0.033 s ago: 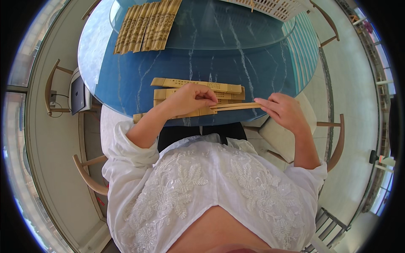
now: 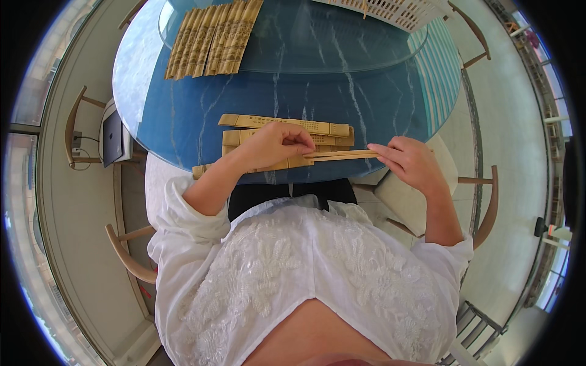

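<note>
A pair of pale wooden chopsticks [image 2: 351,155] lies level between my hands, their left ends at the mouth of a tan paper sleeve [image 2: 296,163]. My right hand [image 2: 410,161] pinches the chopsticks near their right ends. With thumb and fingers together, my left hand [image 2: 274,145] grips the sleeve's open end, and its forearm crosses over the sleeve. How far the tips reach inside is hidden by my left fingers. Just beyond that hand, several more printed paper sleeves [image 2: 329,127] lie loosely stacked on the blue marbled table [image 2: 183,116].
At the far left, rows of tan printed sleeves [image 2: 210,39] lie side by side on a raised glass disc [image 2: 317,52]. A white slotted plastic basket [image 2: 397,15] stands at the far right of the disc. Wooden chairs surround the table; one at left bears a laptop [image 2: 112,139].
The chopsticks have shifted very slightly and appear closer together at my right fingers. Both hands stay almost in place.
</note>
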The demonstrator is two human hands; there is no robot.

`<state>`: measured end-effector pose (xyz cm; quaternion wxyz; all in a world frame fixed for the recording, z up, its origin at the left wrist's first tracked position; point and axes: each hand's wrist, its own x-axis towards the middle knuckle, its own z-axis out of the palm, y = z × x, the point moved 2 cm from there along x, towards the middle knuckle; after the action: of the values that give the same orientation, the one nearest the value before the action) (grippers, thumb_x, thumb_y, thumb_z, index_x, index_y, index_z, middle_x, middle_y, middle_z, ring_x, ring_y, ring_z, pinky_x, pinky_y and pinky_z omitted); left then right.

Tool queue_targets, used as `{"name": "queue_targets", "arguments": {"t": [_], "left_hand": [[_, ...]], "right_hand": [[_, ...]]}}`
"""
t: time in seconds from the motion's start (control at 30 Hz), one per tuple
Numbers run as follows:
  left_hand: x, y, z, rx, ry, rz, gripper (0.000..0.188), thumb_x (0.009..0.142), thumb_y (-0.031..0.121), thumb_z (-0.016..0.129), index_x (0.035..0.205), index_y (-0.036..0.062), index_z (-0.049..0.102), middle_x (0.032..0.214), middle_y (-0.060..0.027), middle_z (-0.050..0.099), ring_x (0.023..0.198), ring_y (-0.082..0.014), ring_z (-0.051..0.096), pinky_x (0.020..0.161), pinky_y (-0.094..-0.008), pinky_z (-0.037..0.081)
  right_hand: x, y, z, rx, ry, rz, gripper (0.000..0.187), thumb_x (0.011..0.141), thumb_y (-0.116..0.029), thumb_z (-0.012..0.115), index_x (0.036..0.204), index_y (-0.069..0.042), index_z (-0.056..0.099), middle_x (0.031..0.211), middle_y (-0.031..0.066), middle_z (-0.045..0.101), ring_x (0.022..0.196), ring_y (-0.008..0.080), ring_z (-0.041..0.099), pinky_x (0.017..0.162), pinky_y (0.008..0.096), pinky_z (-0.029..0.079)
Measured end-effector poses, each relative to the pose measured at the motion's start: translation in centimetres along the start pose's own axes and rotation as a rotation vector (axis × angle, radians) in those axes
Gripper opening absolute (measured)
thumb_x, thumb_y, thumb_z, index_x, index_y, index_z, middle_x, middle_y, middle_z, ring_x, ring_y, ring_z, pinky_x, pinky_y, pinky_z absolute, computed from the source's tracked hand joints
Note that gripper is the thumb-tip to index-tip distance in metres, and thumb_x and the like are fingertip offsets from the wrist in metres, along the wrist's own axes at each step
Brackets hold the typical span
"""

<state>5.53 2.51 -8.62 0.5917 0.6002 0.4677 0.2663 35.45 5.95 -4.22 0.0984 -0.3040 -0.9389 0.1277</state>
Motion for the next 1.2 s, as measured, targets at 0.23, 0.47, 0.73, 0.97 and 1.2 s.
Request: {"name": "queue_targets", "arguments": {"t": [0.23, 0.47, 0.73, 0.97, 1.2], "left_hand": [[1.0, 0.3, -0.8, 0.167, 0.042, 0.104, 0.01, 0.09, 0.002, 0.065, 0.098, -0.0003, 0.069, 0.094, -0.0064, 0.07, 0.086, -0.0117, 0.064, 0.078, -0.0245, 0.051], [2.7, 0.7, -2.4, 0.481, 0.12, 0.231, 0.011, 0.088, 0.008, 0.068, 0.098, 0.0073, 0.071, 0.093, -0.0066, 0.067, 0.085, -0.0207, 0.062, 0.077, -0.0307, 0.05], [2.4, -1.8, -2.8, 0.527, 0.11, 0.461, 0.011, 0.083, 0.01, 0.072, 0.094, 0.0087, 0.071, 0.098, -0.0041, 0.062, 0.094, -0.0214, 0.057, 0.081, -0.034, 0.048], [2.1, -1.6, -2.9, 0.602, 0.08, 0.551, 0.01, 0.079, 0.011, 0.073, 0.088, 0.0077, 0.069, 0.1, -0.0048, 0.06, 0.096, -0.0236, 0.056, 0.084, -0.0351, 0.047], [2.6, -1.6, -2.8, 0.679, 0.042, 0.568, 0.01, 0.083, 0.017, 0.069, 0.088, 0.0087, 0.066, 0.099, -0.0039, 0.059, 0.098, -0.0241, 0.055, 0.088, -0.0365, 0.045]], "right_hand": [[0.5, 0.1, 0.3, -0.026, 0.06, 0.031, 0.028, 0.089, -0.014, 0.064, 0.116, -0.019, 0.069, 0.07, 0.0025, 0.047, 0.064, 0.0189, 0.051, 0.056, 0.034, 0.042], [1.2, 0.7, 1.6, -0.051, 0.142, 0.048, 0.027, 0.089, -0.016, 0.064, 0.116, -0.02, 0.069, 0.069, 0.0024, 0.044, 0.063, 0.0188, 0.049, 0.055, 0.0344, 0.04], [0.7, 1.4, 3.4, -0.019, 0.122, 0.073, 0.027, 0.09, -0.017, 0.063, 0.116, -0.02, 0.069, 0.068, 0.003, 0.044, 0.063, 0.0194, 0.049, 0.055, 0.0348, 0.04], [0.7, 1.6, 3.6, -0.008, 0.107, 0.095, 0.026, 0.09, -0.017, 0.063, 0.114, -0.02, 0.07, 0.069, 0.0032, 0.045, 0.063, 0.0193, 0.05, 0.056, 0.0345, 0.04], [0.9, 1.6, 3.3, 0.0, 0.107, 0.102, 0.026, 0.089, -0.017, 0.064, 0.114, -0.02, 0.07, 0.069, 0.003, 0.044, 0.064, 0.0195, 0.05, 0.057, 0.0345, 0.04]]}}
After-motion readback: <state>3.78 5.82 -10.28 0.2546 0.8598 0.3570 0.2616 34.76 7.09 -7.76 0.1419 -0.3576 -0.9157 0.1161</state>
